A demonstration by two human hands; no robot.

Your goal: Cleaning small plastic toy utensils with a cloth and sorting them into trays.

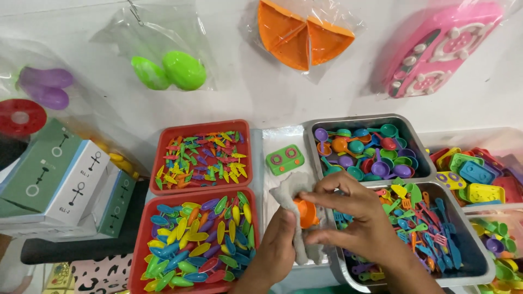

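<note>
Head view: orange toy piece (306, 212) between left hand (280, 242), right hand (357, 218).

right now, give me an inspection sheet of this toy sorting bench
surface: white tabletop, mostly covered by trays.
job's things: small orange toy cup wrapped partly in a grey cloth.
clutter: two red trays of coloured plastic bits; two steel trays of toy pans and cutlery; green toy stove; bagged toys above; boxes at left.
grippers: left hand holds cloth and cup; right hand pinches the cloth by the cup.
cables: nothing seen.
surroundings: bins of toy stoves at right.
</note>
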